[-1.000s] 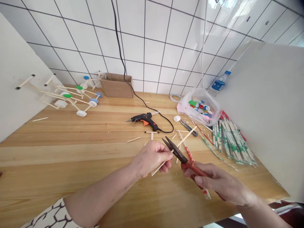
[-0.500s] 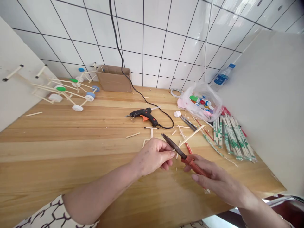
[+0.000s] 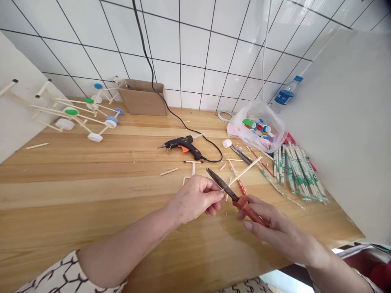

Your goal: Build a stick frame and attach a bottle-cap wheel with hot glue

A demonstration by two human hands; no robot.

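My left hand (image 3: 198, 199) pinches the near end of a thin wooden chopstick (image 3: 246, 171), which slants up to the right. My right hand (image 3: 271, 224) grips scissors with red handles (image 3: 249, 211). Their dark blades lie across the chopstick close to my left fingertips; whether the blades are fully closed on it I cannot tell. Just beyond my left hand lies a small T-shaped stick piece (image 3: 193, 167) with black ends, partly hidden by the hand. Short cut stick pieces (image 3: 169, 171) are scattered around.
A black glue gun (image 3: 183, 145) with a cord lies behind my hands. Stick frames with bottle-cap wheels (image 3: 95, 137) stand at left beside a cardboard box (image 3: 142, 99). To the right are a bag of bottle caps (image 3: 256, 126), wrapped chopsticks (image 3: 302, 171) and a water bottle (image 3: 287, 93).
The view has shifted slightly, so everything sits a little higher and further left. Both hands keep their hold, with the scissors still across the chopstick.
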